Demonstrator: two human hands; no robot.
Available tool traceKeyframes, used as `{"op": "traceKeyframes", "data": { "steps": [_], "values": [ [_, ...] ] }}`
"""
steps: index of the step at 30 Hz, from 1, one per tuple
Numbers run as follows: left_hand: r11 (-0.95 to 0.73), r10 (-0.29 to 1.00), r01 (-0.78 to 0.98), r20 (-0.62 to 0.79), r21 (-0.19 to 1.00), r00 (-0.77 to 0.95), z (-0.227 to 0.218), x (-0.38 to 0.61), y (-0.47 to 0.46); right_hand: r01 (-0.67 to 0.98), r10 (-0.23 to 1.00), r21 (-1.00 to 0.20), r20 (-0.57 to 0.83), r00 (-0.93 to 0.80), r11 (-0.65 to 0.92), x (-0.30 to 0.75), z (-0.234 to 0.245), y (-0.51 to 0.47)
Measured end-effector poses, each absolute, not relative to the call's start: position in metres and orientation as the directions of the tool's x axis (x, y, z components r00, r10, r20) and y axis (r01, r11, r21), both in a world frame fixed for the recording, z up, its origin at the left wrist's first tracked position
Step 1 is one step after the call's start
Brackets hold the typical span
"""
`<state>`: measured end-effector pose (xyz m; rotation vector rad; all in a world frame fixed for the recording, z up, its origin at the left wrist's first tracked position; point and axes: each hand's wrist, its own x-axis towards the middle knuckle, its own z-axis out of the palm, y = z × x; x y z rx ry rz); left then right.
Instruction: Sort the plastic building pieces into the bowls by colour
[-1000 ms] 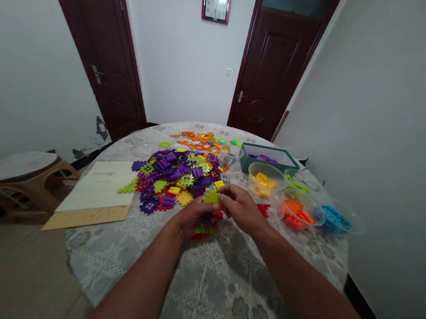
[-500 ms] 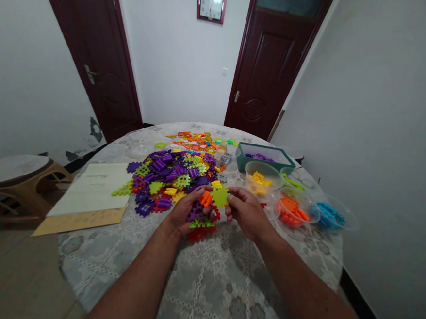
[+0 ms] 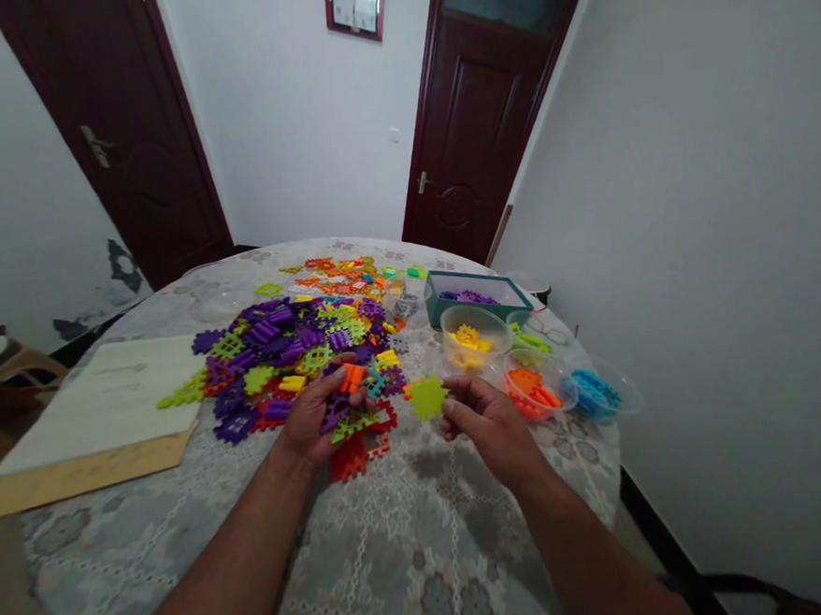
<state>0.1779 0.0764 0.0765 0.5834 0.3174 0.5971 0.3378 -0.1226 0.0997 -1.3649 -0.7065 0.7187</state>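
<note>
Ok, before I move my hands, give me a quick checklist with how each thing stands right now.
1. Right hand grips the lime-green toothed tile: ok, pinched at its edge.
2. Left hand holds the orange ridged piece: ok.
3. Hands apart: ok, a gap shows between them.
4. Red toothed tile below the left hand resting on the tablecloth: cannot tell.
5. Mixed pile sorted by colour: not ok, purple, lime-green, yellow and red lie together.

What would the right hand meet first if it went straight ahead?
Probably the colourful pile at its right edge, with the yellow-green piece in the right hand leading; depth is unclear.
</note>
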Motion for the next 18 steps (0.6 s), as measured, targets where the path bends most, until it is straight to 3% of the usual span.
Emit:
{"op": "traceKeyframes", "data": {
  "steps": [13,18],
  "values": [
    [0.656,0.613,-0.417,-0.122,0.629,0.781,0.071,0.18,0.08,-0.064,0.763,-0.995,0.017,0.646,0.076,0.35,0.088,-0.136],
    [0.631,0.621,-0.412,-0.11,0.657,0.776,0.068,0.18,0.082,0.034,0.731,-0.994,0.097,0.676,0.101,0.359,0.094,-0.145]
  ]
}}
